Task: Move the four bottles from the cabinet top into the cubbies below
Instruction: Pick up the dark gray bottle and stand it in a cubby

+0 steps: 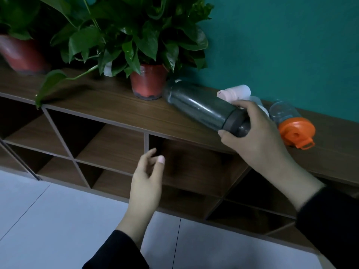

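My right hand (258,136) grips the cap end of a dark grey bottle (198,107), which lies tilted over the wooden cabinet top (116,105). Behind it lies a pale pink bottle (236,92), and a clear bottle is partly hidden by my fingers. A clear bottle with an orange lid (293,127) lies on its side to the right. My left hand (147,177) hovers with fingers apart and nothing in it, in front of an open cubby (194,167) under the top.
Two potted plants stand on the cabinet top: one in a red pot (148,82) just left of the grey bottle, another pot (23,55) at the far left. Leaves hang over the front edge. Several wooden cubbies line the cabinet front. A teal wall rises behind.
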